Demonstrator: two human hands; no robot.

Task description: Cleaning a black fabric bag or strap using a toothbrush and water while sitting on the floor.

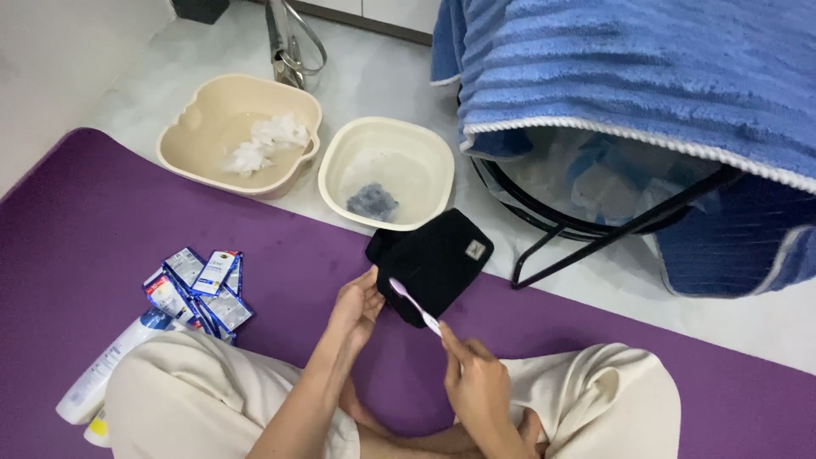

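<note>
Soft, even indoor light falls from above, leaving the pale tiled floor (382, 68) near washed out at the top left and casting only faint shadows beneath the black wire rack (595, 234). The purple foam mat (280, 255) and the ribbed blue towel (646, 68) read sharp and well saturated. Slight wide-angle stretch shows at the edges, with mild blur on the pink-handled toothbrush (415, 306).

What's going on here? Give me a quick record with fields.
Setting: person sitting cross-legged on a purple mat
Left hand: holds a black cloth item
Right hand: holds a toothbrush against the cloth
Basins: beige basin with white cloth; white basin with dark cloth
Nearby: blue sachets, white tube, blue towel
</note>
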